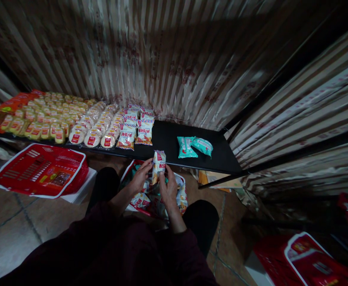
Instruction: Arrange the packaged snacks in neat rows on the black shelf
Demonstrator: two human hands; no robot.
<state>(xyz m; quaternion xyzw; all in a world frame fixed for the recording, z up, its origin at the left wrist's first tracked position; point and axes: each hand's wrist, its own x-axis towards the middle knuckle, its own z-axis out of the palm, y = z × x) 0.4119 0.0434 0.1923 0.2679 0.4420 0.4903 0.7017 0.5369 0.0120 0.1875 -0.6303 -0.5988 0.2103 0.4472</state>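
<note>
Bag (159,162) held over the basket (127,171), near the shelf (168,137): left hand (141,175) and right hand (168,187) close on opposite sides, no gap to spare, apparently steadying it without crushing.

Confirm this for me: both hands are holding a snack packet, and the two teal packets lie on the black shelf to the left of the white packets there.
One side is wrong: the head view shows the two teal packets on the black shelf to the right of the white packets. The left hand and right hand are indeed holding a snack packet.
</note>
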